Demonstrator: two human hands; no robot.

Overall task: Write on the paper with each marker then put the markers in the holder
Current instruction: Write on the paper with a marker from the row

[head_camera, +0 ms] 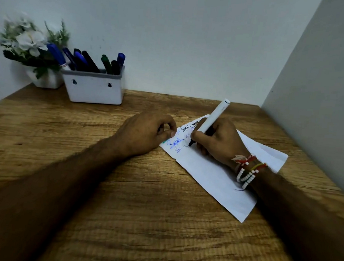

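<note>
- Right hand (217, 143) fingers clamped on white marker (213, 116), tip on paper (214, 179); we risk smearing nearby writing.
- Left hand (144, 134) fingers curled, maybe holding something; if it lifts, paper slides.

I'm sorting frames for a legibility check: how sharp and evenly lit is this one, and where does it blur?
Head view: soft, dim light, no glare; the paper and the white marker in the right hand are fairly sharp; the flowers at far left are smeared; both forearms go dark and soft toward the bottom edge.
</note>
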